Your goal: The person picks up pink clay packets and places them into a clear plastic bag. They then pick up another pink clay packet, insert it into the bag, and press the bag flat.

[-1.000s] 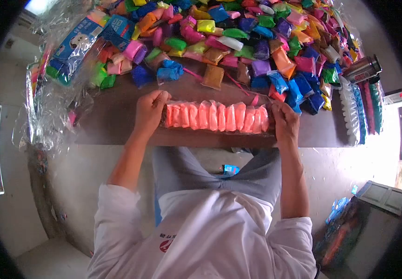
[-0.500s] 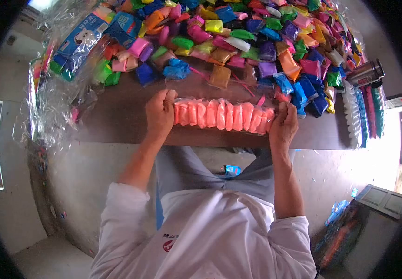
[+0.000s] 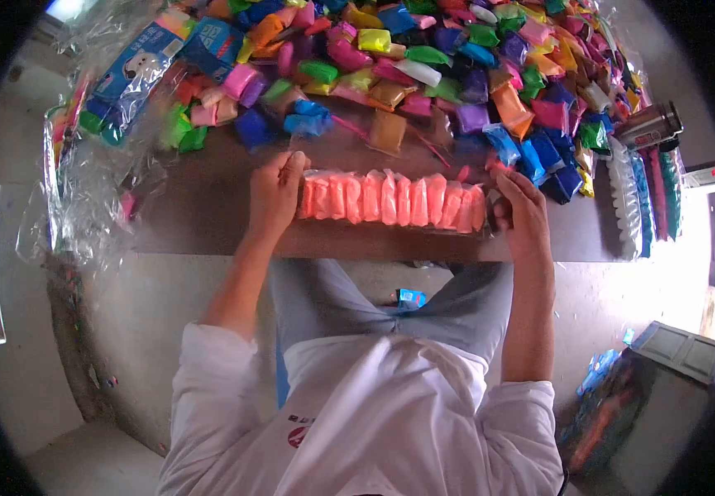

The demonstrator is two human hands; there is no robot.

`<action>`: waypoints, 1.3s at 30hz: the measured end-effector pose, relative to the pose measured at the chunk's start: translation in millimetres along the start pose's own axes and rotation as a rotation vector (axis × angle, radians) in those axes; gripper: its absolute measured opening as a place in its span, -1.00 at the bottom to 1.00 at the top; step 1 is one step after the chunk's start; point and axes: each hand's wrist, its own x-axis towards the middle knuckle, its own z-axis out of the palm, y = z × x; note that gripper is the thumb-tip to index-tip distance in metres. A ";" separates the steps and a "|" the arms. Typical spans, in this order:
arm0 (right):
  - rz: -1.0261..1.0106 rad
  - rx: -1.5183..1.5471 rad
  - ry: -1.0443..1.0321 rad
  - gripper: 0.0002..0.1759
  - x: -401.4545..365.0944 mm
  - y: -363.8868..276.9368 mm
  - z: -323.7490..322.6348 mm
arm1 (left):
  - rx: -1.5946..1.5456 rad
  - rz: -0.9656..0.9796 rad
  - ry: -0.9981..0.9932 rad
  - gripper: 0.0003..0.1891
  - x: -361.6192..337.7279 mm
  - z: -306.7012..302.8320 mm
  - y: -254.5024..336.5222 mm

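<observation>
A clear plastic bag holding a row of coral-pink packets point(image 3: 394, 198) lies across the front of the table, the packets side by side. My left hand point(image 3: 277, 194) is closed on the bag's left end, thumb on top. At the other end, my right hand point(image 3: 526, 207) has its fingers curled, fingertips a little beyond the last packet. Clear film shows by those fingertips, and I cannot tell what they pinch. A bit of red-coral wrapping point(image 3: 498, 168) shows by the right thumb.
A big heap of small colored packets point(image 3: 407, 62) covers the back of the brown table point(image 3: 208, 211). Crumpled clear plastic point(image 3: 84, 190) and blue dog-printed packaging point(image 3: 142, 66) are at left. Filled strips point(image 3: 626, 198) and a metallic cup point(image 3: 651, 128) stand at right.
My right hand has shifted right, away from the last packet, and its fingers have changed pose. My left hand and the row of packets have moved slightly left.
</observation>
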 end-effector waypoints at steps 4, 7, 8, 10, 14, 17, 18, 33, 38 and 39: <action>-0.041 0.000 -0.082 -0.71 4.7 1.6 -8.0 | 0.062 0.005 -0.035 -0.61 3.9 -0.3 -9.4; -0.174 -0.130 -0.008 -0.68 3.6 14.1 -23.4 | 0.044 -0.002 0.003 -0.61 2.0 5.3 -12.7; -0.310 -0.242 0.034 -0.66 1.1 16.8 -26.9 | 0.039 -0.001 0.017 -0.61 1.9 6.2 -14.1; -0.397 -0.345 -0.080 -0.57 -11.5 11.7 -22.5 | 0.035 -0.001 0.035 -0.61 2.7 7.0 -15.0; -0.448 -0.708 -0.391 -0.24 -19.1 -16.2 -5.2 | 0.040 -0.006 0.038 -0.62 1.2 8.1 -12.0; -0.639 -0.839 -0.457 -0.08 -2.5 -7.5 -8.9 | 0.019 -0.004 0.047 -0.61 1.4 8.0 -13.2; -0.640 -0.837 -0.461 -0.08 -0.7 -5.5 -10.0 | 0.014 -0.003 0.046 -0.61 0.8 7.4 -14.7; -0.332 -0.594 0.045 -0.66 4.8 0.0 -34.9 | -0.002 -0.036 0.075 -0.61 1.4 8.9 -18.6; -0.197 -0.646 0.006 -0.58 -4.1 -6.9 -12.8 | 0.000 -0.021 0.083 -0.63 2.4 9.4 -18.0; -0.151 -0.660 -0.017 -0.57 -4.9 -8.4 -9.7 | -0.012 -0.031 0.080 -0.63 2.0 9.2 -18.0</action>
